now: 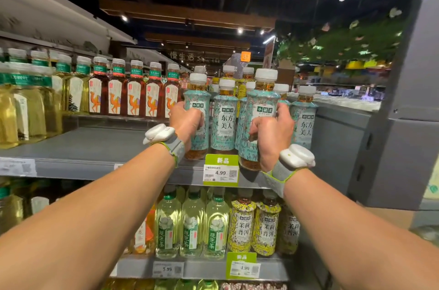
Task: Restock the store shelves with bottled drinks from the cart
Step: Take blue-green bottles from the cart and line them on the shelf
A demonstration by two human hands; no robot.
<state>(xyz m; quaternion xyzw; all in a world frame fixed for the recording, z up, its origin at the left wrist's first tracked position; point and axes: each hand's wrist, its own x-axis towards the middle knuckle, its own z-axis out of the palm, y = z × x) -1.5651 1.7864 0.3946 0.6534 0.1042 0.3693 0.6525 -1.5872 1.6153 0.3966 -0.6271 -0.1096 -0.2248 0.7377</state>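
Two hands at a grey shelf [99,147] — the left hand [186,121] and right hand [273,130] each grip a teal-labelled tea bottle [196,102] [261,109] upright.

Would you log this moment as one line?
left hand: holds left teal bottle | right hand: holds right teal bottle | at: grey shelf front

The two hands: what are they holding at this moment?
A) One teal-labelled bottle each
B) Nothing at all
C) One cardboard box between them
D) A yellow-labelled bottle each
A: the left hand grips a teal-labelled bottle and the right hand grips a second bottle with the same teal label, both with white caps.
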